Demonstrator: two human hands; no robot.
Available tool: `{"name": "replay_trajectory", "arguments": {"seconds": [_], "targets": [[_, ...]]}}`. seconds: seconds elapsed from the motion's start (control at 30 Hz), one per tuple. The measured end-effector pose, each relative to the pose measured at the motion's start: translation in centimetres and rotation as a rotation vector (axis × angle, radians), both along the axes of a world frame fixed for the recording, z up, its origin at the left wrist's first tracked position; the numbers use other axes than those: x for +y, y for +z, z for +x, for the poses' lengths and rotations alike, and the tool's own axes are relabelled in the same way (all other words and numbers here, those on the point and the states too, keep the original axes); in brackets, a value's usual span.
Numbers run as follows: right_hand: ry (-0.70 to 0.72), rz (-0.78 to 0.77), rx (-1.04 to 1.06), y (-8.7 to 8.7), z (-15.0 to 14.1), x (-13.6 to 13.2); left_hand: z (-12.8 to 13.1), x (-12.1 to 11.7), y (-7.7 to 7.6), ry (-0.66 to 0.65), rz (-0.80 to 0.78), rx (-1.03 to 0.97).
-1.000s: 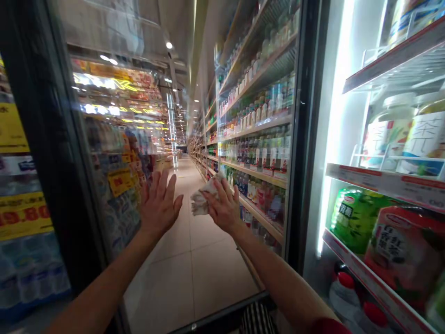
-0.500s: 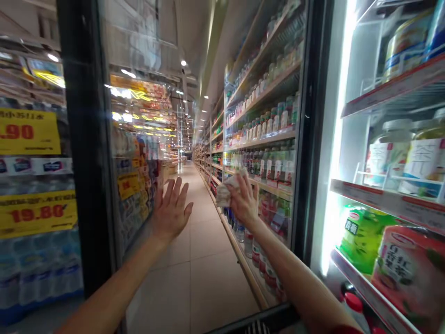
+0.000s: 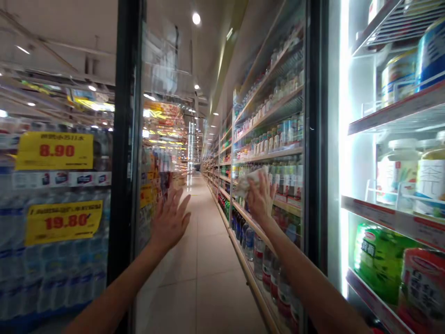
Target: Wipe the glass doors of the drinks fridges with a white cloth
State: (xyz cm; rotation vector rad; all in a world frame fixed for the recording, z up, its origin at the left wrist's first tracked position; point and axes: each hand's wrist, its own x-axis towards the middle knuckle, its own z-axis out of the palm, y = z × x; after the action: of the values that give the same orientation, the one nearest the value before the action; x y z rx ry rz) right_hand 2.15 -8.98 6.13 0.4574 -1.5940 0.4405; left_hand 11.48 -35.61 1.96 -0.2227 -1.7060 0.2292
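Observation:
A glass door (image 3: 174, 287) with a black frame stands swung out in front of me. Fingers spread, my left hand (image 3: 170, 220) lies flat against or close to the glass on its left side and holds nothing. On the right half of the pane, my right hand (image 3: 259, 197) presses a pale crumpled cloth (image 3: 248, 182) to the glass. Part of the cloth sits behind the fingers. Bottles on shelves show in the pane behind both hands, and I cannot tell how much of that is reflection.
To the right is a lit cooler with wire shelves (image 3: 396, 118), cans, bottles and a green drink pack (image 3: 382, 260). Left of the door, stacked bottled water (image 3: 62, 287) carries yellow price signs (image 3: 55, 150). The door's black edge (image 3: 125, 139) runs upright between.
My right hand and the cloth have shifted a little to the right. My left hand stays at nearly the same spot. The view has turned left, so door and shelves appear further right.

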Motion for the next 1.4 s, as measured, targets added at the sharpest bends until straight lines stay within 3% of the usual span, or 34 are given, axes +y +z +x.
{"name": "replay_trajectory", "arguments": {"seconds": [0.07, 0.1, 0.13, 0.27, 0.33, 0.4, 0.47, 0.53, 0.57, 0.7, 0.77, 0.9, 0.97, 1.07, 1.1, 1.17, 1.23, 1.3, 1.33, 1.4], "targets": [[-0.051, -0.327, -0.056, 1.7, -0.3, 0.1, 0.9, -1.4, 0.7, 0.016, 0.075, 0.023], [-0.045, -0.374, -0.066, 2.0, -0.2, -0.6, 1.2, -1.9, 1.0, 0.012, 0.098, 0.028], [-0.019, -0.326, -0.06, 1.8, 0.2, -1.8, 1.4, -2.3, 1.1, 0.003, 0.105, 0.023], [0.171, 0.35, 0.062, -1.0, 2.8, -9.1, 2.2, -3.5, 0.9, -0.025, 0.077, -0.002], [0.23, 0.549, 0.112, -0.5, 3.8, -11.4, 2.9, -4.4, 0.9, -0.031, 0.066, 0.006], [0.224, 0.431, 0.093, 1.8, 4.4, -12.6, 3.8, -5.3, 1.0, -0.055, 0.064, 0.03], [0.189, 0.149, 0.021, 4.4, 4.9, -13.4, 4.7, -6.0, 1.3, -0.088, 0.06, 0.039], [0.192, 0.07, -0.011, 5.2, 5.6, -14.7, 5.4, -6.3, 1.6, -0.11, 0.072, 0.053], [0.217, 0.155, 0.006, 4.7, 6.1, -15.6, 5.8, -6.3, 1.7, -0.115, 0.086, 0.065], [0.325, 0.775, 0.215, 1.0, 7.6, -18.9, 6.6, -6.6, 2.1, -0.12, 0.131, 0.103], [0.321, 0.808, 0.228, 1.4, 7.7, -19.7, 6.8, -6.8, 2.4, -0.12, 0.163, 0.118], [0.228, 0.39, 0.071, 5.6, 7.4, -19.8, 6.8, -7.0, 3.0, -0.116, 0.24, 0.163], [0.229, 0.438, 0.101, 5.9, 7.4, -19.3, 6.6, -6.8, 3.4, -0.117, 0.234, 0.172], [0.283, 0.835, 0.265, 4.5, 7.2, -17.9, 6.3, -6.3, 4.1, -0.122, 0.203, 0.174], [0.286, 0.895, 0.289, 4.3, 6.9, -17.2, 6.2, -6.1, 4.3, -0.123, 0.192, 0.171], [0.255, 0.809, 0.255, 5.0, 6.3, -15.8, 6.0, -5.8, 4.8, -0.121, 0.176, 0.168], [0.197, 0.536, 0.157, 6.4, 5.5, -14.2, 5.8, -5.2, 5.2, -0.121, 0.166, 0.167], [0.158, 0.36, 0.102, 7.1, 4.9, -12.6, 5.4, -4.6, 5.4, -0.125, 0.159, 0.172], [0.151, 0.343, 0.098, 6.8, 4.7, -11.8, 5.2, -4.2, 5.5, -0.129, 0.152, 0.174], [0.167, 0.477, 0.138, 5.2, 4.2, -10.0, 4.5, -3.6, 5.5, -0.127, 0.141, 0.171]]}}
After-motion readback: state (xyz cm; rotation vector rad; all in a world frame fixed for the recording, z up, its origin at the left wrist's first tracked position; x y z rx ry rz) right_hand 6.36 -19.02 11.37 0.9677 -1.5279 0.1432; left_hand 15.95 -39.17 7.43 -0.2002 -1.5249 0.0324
